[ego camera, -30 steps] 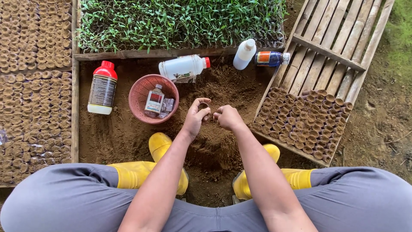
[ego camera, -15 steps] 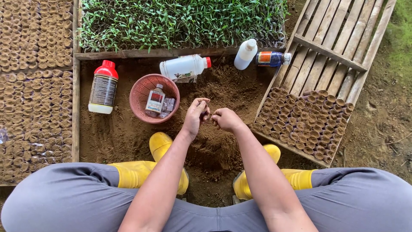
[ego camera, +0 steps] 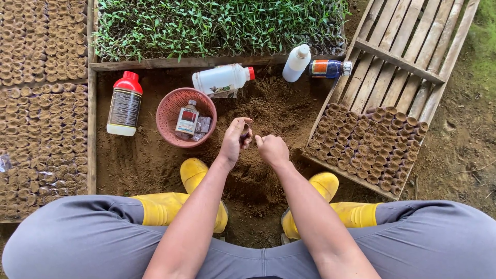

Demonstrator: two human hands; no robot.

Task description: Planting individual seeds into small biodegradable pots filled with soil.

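Filling under way: left hand (ego camera: pixel 233 142) curls round a small brown soil pot (ego camera: pixel 244 138), right hand (ego camera: pixel 272 150) pinched narrow just beside it. Next, I judge, comes packing it firm.

Bare soil bed (ego camera: pixel 279 111) is carrying everything here. A pink basket (ego camera: pixel 170 111) is sitting on it at left of centre. A white bottle with a red cap (ego camera: pixel 124 104) is lying beside the basket. A larger white jug (ego camera: pixel 222 79) is lying on its side near the seedling tray (ego camera: pixel 217 26). A small white bottle (ego camera: pixel 296 63) and a blue-orange bottle (ego camera: pixel 326 68) are resting by the bamboo rack (ego camera: pixel 398 57). Yellow boots (ego camera: pixel 194 173) are planted in the soil.
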